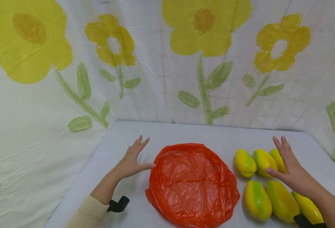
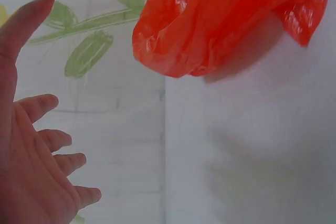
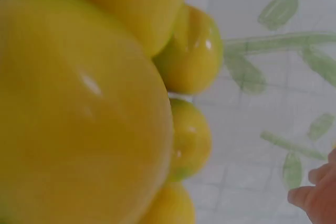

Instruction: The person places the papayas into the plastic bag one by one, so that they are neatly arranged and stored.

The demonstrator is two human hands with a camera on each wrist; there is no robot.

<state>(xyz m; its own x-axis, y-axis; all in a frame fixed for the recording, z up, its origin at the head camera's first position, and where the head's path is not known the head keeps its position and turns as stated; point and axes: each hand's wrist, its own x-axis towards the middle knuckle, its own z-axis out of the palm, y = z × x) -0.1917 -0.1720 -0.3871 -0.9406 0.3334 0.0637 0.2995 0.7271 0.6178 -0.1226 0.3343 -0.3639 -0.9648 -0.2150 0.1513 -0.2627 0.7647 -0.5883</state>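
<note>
A red plastic bag (image 1: 190, 180) lies on the table with its round mouth spread wide, facing up. To its left hovers my left hand (image 1: 131, 161), fingers spread and thumb pointing toward the rim. The left wrist view shows a gap between this hand (image 2: 37, 166) and the bag (image 2: 184, 40). My right hand (image 1: 294, 172) is held above several yellow fruits with green streaks, papaya-like in shape (image 1: 258, 200), its fingers extended and holding nothing. In the right wrist view the fruits (image 3: 79, 114) look large and close, while only fingertips of the hand (image 3: 321, 195) show at the edge.
The fruits stand in two rows right of the bag, a back row (image 1: 245, 163) and a front row. A white table (image 1: 144, 129) carries everything. Behind it hangs a pale sheet (image 1: 150, 95) printed with yellow flowers. Each wrist wears a black device (image 1: 119, 204).
</note>
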